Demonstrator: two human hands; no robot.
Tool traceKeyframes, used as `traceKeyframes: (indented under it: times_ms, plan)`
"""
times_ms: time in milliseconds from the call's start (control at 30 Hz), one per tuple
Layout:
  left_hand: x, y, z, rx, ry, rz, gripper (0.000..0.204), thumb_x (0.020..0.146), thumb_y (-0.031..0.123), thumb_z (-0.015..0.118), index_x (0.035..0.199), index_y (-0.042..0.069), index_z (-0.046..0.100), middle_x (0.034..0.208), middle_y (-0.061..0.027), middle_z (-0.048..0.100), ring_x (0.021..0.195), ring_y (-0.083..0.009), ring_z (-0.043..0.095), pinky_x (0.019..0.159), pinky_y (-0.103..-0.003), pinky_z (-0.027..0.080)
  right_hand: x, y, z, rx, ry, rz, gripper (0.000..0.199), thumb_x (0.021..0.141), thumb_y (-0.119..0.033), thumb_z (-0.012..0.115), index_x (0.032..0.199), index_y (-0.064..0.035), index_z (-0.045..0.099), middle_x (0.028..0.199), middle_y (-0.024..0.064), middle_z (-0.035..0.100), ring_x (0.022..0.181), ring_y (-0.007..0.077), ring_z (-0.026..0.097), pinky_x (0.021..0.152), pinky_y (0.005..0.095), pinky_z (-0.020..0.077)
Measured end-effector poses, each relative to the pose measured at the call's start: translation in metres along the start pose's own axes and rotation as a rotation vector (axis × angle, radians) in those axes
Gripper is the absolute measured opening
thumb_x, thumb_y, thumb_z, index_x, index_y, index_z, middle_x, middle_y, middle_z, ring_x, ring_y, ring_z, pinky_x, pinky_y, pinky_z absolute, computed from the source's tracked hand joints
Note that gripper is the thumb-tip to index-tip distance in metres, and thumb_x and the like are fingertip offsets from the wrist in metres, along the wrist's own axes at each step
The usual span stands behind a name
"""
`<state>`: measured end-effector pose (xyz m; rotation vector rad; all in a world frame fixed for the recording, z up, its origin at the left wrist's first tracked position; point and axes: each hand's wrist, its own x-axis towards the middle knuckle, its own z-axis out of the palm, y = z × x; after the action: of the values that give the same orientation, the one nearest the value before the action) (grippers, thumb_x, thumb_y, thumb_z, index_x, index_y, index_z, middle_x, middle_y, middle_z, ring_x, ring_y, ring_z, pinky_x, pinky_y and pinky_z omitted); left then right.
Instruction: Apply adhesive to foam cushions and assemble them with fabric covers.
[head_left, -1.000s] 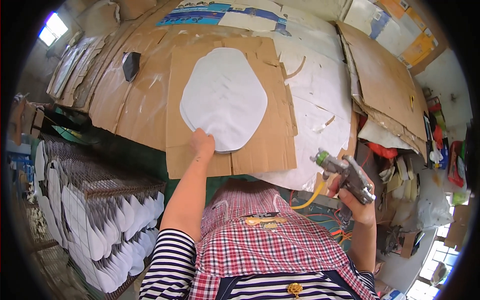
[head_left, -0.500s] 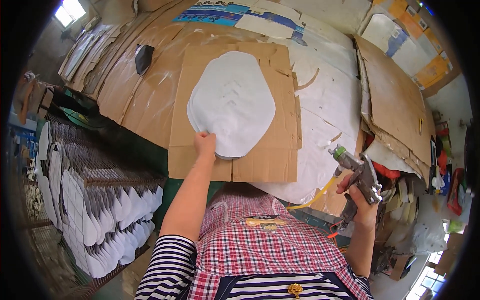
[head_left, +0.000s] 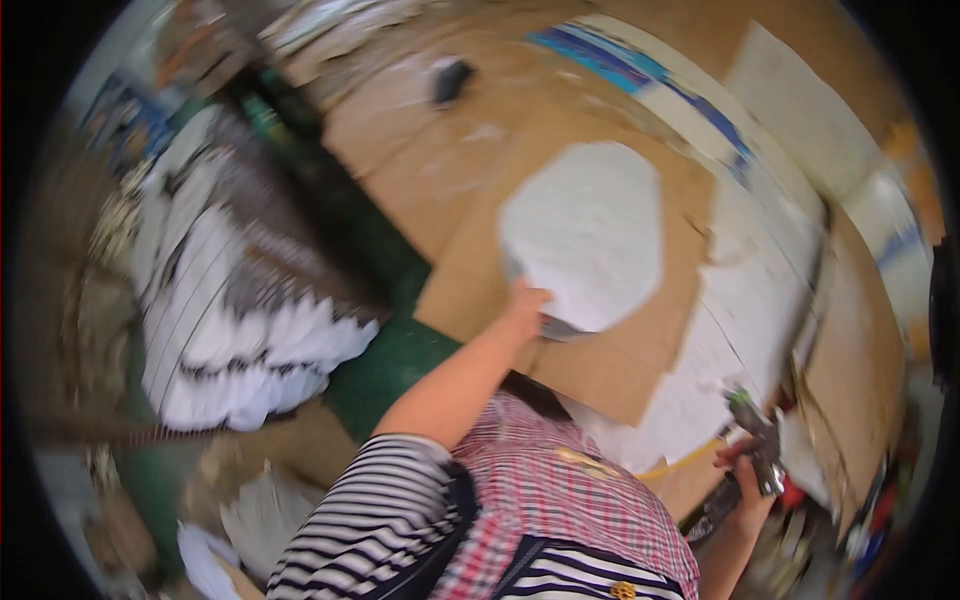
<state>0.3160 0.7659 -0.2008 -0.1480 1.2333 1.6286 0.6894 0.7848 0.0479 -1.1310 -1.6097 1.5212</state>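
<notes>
Head view is swung leftward now, and the white sheet [head_left: 592,228] over the cardboard [head_left: 620,382], pinched by the left hand [head_left: 528,308], is seemingly being freed, while the spray gun [head_left: 767,452] is gripped by the right hand [head_left: 746,484].

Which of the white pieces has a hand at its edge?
The broad white piece on the brown cardboard, touched by the left hand; the pieces on the rack are untouched.

Shirt [head_left: 365,505]: navy-and-white striped. Apron [head_left: 565,490]: red-and-white check. Gold-coloured brooch [head_left: 622,590] on front. Left hand [head_left: 528,309], right hand [head_left: 748,487]: bare.
</notes>
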Motion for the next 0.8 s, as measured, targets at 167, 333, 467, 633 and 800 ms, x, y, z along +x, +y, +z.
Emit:
traceKeyframes:
  times_ms: [167,333,467,633,800]
  plan:
    - [-0.063,0.087,0.053,-0.286,-0.205,0.138,0.048,0.073,-0.004,0.054,0.119,0.009,0.045,0.113,-0.0098,0.054,0.104,-0.0253,0.055,0.077,-0.045,0.052,0.044,0.03,0.0,0.137,-0.171,0.033,0.032,0.084,-0.025,0.062,0.103,-0.0009,0.055,0.089,0.0073,0.059,0.081,0.0175,0.058,0.078,0.0318,0.0453]
    - [-0.152,0.188,0.033,-0.456,-0.31,0.33,0.039,0.078,-0.001,0.053,0.116,0.0,0.048,0.109,-0.0136,0.058,0.099,-0.0279,0.059,0.09,-0.044,0.049,0.064,0.011,0.07,0.149,-0.334,0.055,0.036,0.082,-0.018,0.061,0.111,0.0011,0.052,0.089,0.0091,0.06,0.079,0.0182,0.059,0.076,0.0327,0.0462]
    - [-0.22,0.255,-0.012,-0.533,-0.331,0.495,0.029,0.079,0.001,0.052,0.107,-0.008,0.053,0.101,-0.0159,0.062,0.096,-0.0285,0.061,0.091,-0.042,0.049,0.072,0.003,0.122,0.185,-0.431,0.046,0.039,0.081,-0.018,0.064,0.111,0.0048,0.053,0.085,0.0116,0.061,0.076,0.0198,0.059,0.073,0.0347,0.048]
    - [-0.285,0.327,-0.075,-0.53,-0.127,0.725,0.022,0.079,-0.001,0.053,0.099,-0.01,0.053,0.096,-0.0183,0.061,0.086,-0.0286,0.062,0.076,-0.035,0.054,0.071,-0.008,0.185,0.184,-0.519,0.037,0.035,0.083,-0.017,0.061,0.11,0.0038,0.053,0.085,0.011,0.061,0.077,0.0197,0.059,0.073,0.0344,0.0475]
    - [-0.326,0.435,-0.206,-0.602,-0.015,0.967,0.022,0.075,-0.007,0.054,0.095,-0.008,0.048,0.094,-0.019,0.055,0.084,-0.0323,0.059,0.073,-0.037,0.056,0.06,-0.019,0.252,0.109,-0.63,0.034,0.036,0.084,-0.016,0.058,0.114,0.0023,0.051,0.088,0.0104,0.06,0.08,0.0194,0.058,0.077,0.0341,0.047]
